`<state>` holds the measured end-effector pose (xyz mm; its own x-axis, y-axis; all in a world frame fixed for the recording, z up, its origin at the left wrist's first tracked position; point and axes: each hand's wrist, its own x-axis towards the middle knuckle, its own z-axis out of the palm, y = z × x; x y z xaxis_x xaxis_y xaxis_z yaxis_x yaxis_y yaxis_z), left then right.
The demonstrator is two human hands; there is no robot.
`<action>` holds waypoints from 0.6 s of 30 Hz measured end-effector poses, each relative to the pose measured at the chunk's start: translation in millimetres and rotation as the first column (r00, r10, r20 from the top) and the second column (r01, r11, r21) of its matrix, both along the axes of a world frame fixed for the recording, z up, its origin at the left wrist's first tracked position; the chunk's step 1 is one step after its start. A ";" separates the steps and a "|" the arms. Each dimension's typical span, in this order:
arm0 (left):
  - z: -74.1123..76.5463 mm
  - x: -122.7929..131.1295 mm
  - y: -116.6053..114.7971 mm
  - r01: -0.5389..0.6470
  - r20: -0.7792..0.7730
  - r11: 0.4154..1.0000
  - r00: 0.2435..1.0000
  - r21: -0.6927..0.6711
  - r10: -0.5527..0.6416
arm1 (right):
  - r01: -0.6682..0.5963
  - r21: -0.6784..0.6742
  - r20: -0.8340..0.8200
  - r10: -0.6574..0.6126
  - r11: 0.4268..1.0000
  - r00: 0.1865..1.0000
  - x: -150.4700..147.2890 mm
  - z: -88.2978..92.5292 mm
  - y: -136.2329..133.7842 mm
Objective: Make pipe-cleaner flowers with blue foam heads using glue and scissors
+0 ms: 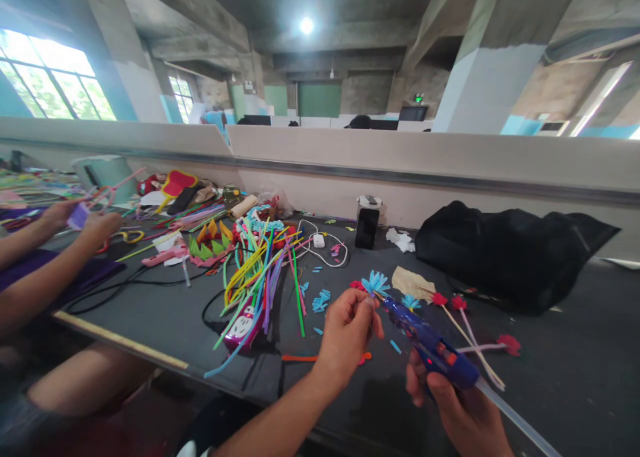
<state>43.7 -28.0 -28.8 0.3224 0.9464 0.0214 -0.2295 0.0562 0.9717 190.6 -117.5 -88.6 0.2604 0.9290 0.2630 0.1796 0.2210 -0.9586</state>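
Note:
My right hand (453,404) is closed round the handle of a blue hot glue gun (430,344), whose clear glue stick trails off to the lower right. The gun's nozzle points up-left at my left hand (350,330). That hand is pinched on a small blue fringed flower (375,284), held just above the dark table (150,317). The nozzle tip meets the base of the flower at my left fingertips.
A heap of coloured pipe cleaners (260,264) lies left of my hands. Finished flowers on sticks (465,317) lie to the right, a black bag (505,250) behind them. A phone (367,227) stands against the partition. Another person's hands (80,224) are at work far left.

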 end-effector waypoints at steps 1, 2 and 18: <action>-0.5 0.1 0.2 0.001 0.002 1.000 1.000 0.003 -0.001 | -0.002 0.000 0.011 0.002 1.000 1.000 0.3 0.0 0.4; -1.1 0.2 0.5 0.002 0.004 1.000 1.000 0.004 -0.002 | -0.002 -0.002 0.021 0.002 1.000 1.000 0.5 0.0 0.8; -3.9 -2.2 3.2 0.002 0.023 1.000 1.000 -0.015 -0.001 | 0.084 -0.043 0.049 -0.082 0.996 0.995 0.6 -4.3 1.1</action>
<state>41.4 -24.7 -32.7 0.3234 0.9461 0.0150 -0.2521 0.0708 0.9651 191.2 -116.5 -92.9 0.3250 0.9160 0.2353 0.2411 0.1604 -0.9572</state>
